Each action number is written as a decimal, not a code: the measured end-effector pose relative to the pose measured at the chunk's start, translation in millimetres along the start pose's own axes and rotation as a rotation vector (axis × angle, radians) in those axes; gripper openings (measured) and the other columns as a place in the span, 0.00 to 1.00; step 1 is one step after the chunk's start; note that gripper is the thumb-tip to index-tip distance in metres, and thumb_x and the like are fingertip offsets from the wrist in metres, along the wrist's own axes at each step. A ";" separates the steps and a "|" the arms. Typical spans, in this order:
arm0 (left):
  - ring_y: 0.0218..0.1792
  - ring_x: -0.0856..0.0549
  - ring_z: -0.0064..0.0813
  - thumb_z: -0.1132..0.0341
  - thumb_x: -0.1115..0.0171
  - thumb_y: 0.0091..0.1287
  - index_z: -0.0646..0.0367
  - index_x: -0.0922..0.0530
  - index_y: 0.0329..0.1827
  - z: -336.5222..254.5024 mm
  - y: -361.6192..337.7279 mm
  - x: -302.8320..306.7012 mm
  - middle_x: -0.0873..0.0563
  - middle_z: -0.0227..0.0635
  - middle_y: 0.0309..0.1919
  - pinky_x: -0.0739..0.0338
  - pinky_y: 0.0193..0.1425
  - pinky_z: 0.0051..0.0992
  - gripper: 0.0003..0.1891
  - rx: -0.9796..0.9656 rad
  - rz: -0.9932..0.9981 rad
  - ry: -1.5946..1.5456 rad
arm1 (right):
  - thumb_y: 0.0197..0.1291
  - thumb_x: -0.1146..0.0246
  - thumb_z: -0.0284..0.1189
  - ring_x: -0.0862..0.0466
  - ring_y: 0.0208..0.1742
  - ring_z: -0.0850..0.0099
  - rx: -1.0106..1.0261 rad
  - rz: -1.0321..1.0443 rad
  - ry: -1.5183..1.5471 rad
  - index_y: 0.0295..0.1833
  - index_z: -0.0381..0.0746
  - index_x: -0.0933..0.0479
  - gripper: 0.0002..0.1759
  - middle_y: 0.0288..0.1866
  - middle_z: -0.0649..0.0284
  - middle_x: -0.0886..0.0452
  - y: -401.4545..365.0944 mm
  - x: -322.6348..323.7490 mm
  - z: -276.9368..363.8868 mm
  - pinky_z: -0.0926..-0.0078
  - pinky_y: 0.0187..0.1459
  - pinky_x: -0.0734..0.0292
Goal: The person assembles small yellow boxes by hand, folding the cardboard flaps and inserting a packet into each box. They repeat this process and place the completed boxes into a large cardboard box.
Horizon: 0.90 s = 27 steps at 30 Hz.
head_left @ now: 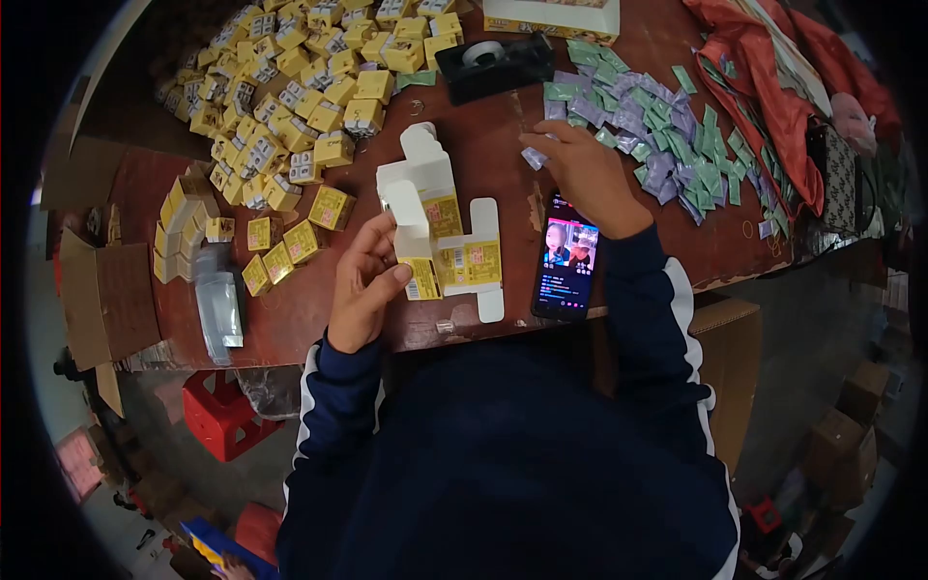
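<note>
My left hand point(362, 287) is closed around a partly folded small yellow carton point(421, 277) whose white flaps stand up. Under and beside it lie flat, unfolded yellow-and-white cartons point(476, 263). At the near edge of the sachet pile, my right hand point(597, 181) pinches a small pale purple sachet point(534, 158) between thumb and fingers. Green and purple sachets point(657, 121) are spread beyond and to the right of that hand. A phone point(565, 261) with a lit screen lies below my right wrist.
A big heap of yellow boxes point(280, 92) fills the far left. Several yellow boxes point(302, 240) stand nearer. A black tape dispenser point(498, 70) sits at the back middle, with red cloth point(764, 87) at right. A red stool point(215, 416) is below the table's left edge.
</note>
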State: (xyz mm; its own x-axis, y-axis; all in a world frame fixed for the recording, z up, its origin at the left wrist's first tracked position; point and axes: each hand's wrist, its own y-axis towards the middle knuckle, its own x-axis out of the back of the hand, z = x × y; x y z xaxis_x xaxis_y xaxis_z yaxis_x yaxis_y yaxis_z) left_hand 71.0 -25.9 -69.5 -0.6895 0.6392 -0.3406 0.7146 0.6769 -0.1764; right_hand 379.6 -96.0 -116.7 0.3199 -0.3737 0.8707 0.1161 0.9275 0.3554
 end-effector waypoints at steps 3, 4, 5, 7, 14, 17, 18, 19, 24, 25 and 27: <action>0.60 0.20 0.27 0.71 0.38 0.65 0.69 0.34 0.71 -1.1 -11.4 0.7 0.19 0.41 0.60 0.29 0.67 0.28 0.31 0.016 0.010 -0.016 | 0.57 0.36 0.20 0.17 0.46 0.53 0.030 0.138 0.010 0.53 0.43 0.20 0.17 0.48 0.61 0.21 10.2 -5.1 -9.1 0.60 0.44 0.19; 0.60 0.20 0.27 0.71 0.38 0.65 0.69 0.34 0.71 -1.8 -15.3 0.2 0.19 0.41 0.60 0.29 0.67 0.28 0.31 0.017 0.007 -0.015 | 0.57 0.36 0.20 0.17 0.46 0.53 0.031 0.139 0.013 0.53 0.43 0.20 0.17 0.48 0.61 0.21 13.9 -3.9 -10.2 0.60 0.44 0.19; 0.60 0.20 0.27 0.71 0.38 0.65 0.69 0.35 0.72 -2.8 -20.0 -0.6 0.19 0.41 0.60 0.29 0.67 0.28 0.32 0.052 -0.012 -0.055 | 0.56 0.35 0.21 0.17 0.45 0.52 -0.019 0.181 -0.012 0.51 0.43 0.21 0.16 0.47 0.60 0.21 16.1 -1.4 -11.1 0.59 0.44 0.19; 0.61 0.20 0.27 0.71 0.38 0.65 0.69 0.36 0.73 -2.5 -26.6 -2.6 0.19 0.41 0.60 0.29 0.67 0.28 0.32 0.088 -0.025 -0.095 | 0.55 0.34 0.21 0.17 0.44 0.51 -0.074 0.222 -0.041 0.49 0.42 0.22 0.14 0.46 0.59 0.22 17.0 1.6 -12.8 0.58 0.43 0.20; 0.59 0.19 0.27 0.77 0.38 0.65 0.67 0.33 0.73 5.2 -37.3 -18.3 0.21 0.38 0.62 0.25 0.63 0.25 0.31 0.039 -0.029 -0.024 | 0.62 0.35 0.20 0.14 0.31 0.71 -0.296 0.034 0.531 0.50 0.39 0.21 0.11 0.36 0.61 0.17 2.2 31.5 19.8 0.76 0.29 0.22; 0.60 0.18 0.28 0.82 0.37 0.65 0.60 0.36 0.76 3.3 -38.1 -32.6 0.22 0.39 0.62 0.20 0.57 0.24 0.35 -0.007 -0.024 0.173 | 0.66 0.36 0.20 0.18 0.27 0.82 -0.419 -0.043 0.942 0.49 0.34 0.19 0.08 0.34 0.64 0.16 -11.0 63.1 68.7 0.85 0.26 0.25; 0.60 0.18 0.28 0.82 0.37 0.65 0.60 0.36 0.76 3.9 -38.1 -35.6 0.22 0.39 0.62 0.20 0.57 0.24 0.35 -0.005 -0.021 0.173 | 0.66 0.35 0.21 0.19 0.26 0.83 -0.455 -0.139 1.218 0.48 0.33 0.18 0.06 0.31 0.65 0.16 -17.1 66.4 82.0 0.86 0.27 0.25; 0.62 0.19 0.29 0.82 0.37 0.65 0.60 0.37 0.76 4.0 -37.6 -39.1 0.22 0.39 0.63 0.20 0.59 0.25 0.35 -0.016 -0.017 0.167 | 0.66 0.35 0.21 0.19 0.26 0.83 -0.460 -0.145 1.215 0.48 0.33 0.18 0.06 0.31 0.65 0.16 -22.2 67.8 93.7 0.86 0.27 0.25; 0.64 0.20 0.32 0.83 0.36 0.63 0.60 0.37 0.74 8.1 -35.8 -49.8 0.22 0.41 0.64 0.20 0.61 0.27 0.35 -0.090 0.000 0.231 | 0.66 0.35 0.19 0.21 0.26 0.85 -0.477 -0.183 1.320 0.44 0.32 0.19 0.03 0.33 0.64 0.16 -32.5 55.1 135.6 0.88 0.27 0.28; 0.64 0.20 0.32 0.83 0.35 0.62 0.60 0.37 0.73 9.4 -36.1 -51.1 0.22 0.41 0.64 0.21 0.62 0.28 0.35 -0.139 -0.009 0.275 | 0.66 0.35 0.19 0.22 0.25 0.83 -0.496 -0.193 1.276 0.44 0.31 0.20 0.03 0.34 0.64 0.17 -32.7 51.6 138.8 0.87 0.27 0.29; 0.64 0.19 0.33 0.82 0.34 0.61 0.61 0.36 0.72 11.5 -36.9 -50.1 0.22 0.42 0.64 0.21 0.62 0.28 0.34 -0.190 -0.024 0.321 | 0.64 0.34 0.19 0.23 0.26 0.84 -0.422 -0.110 1.154 0.43 0.32 0.19 0.04 0.34 0.65 0.17 -34.6 48.1 138.2 0.87 0.27 0.29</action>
State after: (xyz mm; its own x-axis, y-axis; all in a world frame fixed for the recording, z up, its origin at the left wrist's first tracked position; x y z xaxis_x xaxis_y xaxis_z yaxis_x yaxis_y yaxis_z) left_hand 80.6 -87.1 -56.5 -0.7293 0.6837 -0.0264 0.6839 0.7296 0.0040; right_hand 261.1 -147.8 -40.2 0.9071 -0.4186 -0.0429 0.4208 0.9032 0.0842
